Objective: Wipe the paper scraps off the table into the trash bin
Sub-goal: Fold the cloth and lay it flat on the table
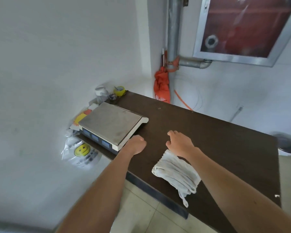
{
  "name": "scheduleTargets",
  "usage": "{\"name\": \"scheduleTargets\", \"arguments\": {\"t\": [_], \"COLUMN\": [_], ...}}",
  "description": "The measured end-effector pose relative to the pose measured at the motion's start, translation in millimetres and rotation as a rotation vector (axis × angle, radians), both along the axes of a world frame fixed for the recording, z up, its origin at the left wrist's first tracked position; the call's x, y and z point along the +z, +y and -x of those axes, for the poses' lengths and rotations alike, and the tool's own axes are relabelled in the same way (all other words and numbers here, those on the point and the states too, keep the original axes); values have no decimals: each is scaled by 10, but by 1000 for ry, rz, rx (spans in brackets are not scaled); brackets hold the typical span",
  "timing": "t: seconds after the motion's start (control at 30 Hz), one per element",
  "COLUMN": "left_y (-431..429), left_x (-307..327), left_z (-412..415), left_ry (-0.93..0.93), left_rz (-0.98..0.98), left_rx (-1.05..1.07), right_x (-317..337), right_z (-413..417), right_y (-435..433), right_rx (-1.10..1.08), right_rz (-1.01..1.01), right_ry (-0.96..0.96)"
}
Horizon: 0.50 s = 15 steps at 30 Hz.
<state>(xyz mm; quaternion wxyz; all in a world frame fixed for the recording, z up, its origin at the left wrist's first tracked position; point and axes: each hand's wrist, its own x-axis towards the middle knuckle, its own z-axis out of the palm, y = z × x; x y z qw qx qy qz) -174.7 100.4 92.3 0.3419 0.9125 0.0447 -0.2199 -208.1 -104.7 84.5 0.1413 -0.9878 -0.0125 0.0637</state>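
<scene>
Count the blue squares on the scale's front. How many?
3 blue squares, in a row along the front of the white, steel-topped weighing scale: one at the far end, one in the middle, one nearest the left hand. None looks hidden.

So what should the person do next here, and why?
Probably draw the right hand back and grip the white cloth: it lies unheld on the table beneath that wrist, and a small white scrap, likely paper, sits by the table's right edge.

Dark brown table (225,140) carries a weighing scale (111,121) at its left end, a folded white cloth (175,172) near the front
</scene>
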Motion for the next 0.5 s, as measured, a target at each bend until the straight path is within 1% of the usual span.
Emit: {"name": "scheduleTargets", "arguments": {"t": [0.13,0.27,0.33,0.43,0.5], "left_y": [-439,-718,-804,-853,-847], "left_x": [-230,-505,-626,-834,-937], "left_z": [264,517,574,534,493], "left_ry": [71,137,169,199,180], "left_rz": [-17,-40,-49,-48,-141], "left_rx": [-78,-124,-125,-60,-76], "right_x": [-376,-747,-890,-1033,-1100], "right_z": [401,774,882,966,970], "right_y": [-411,-599,-637,-641,-632], "right_rx": [-79,-105,-99,-89,-88], "right_rz": [-13,-6,9,22,39], "right_ry": [44,122,143,170,165]}}
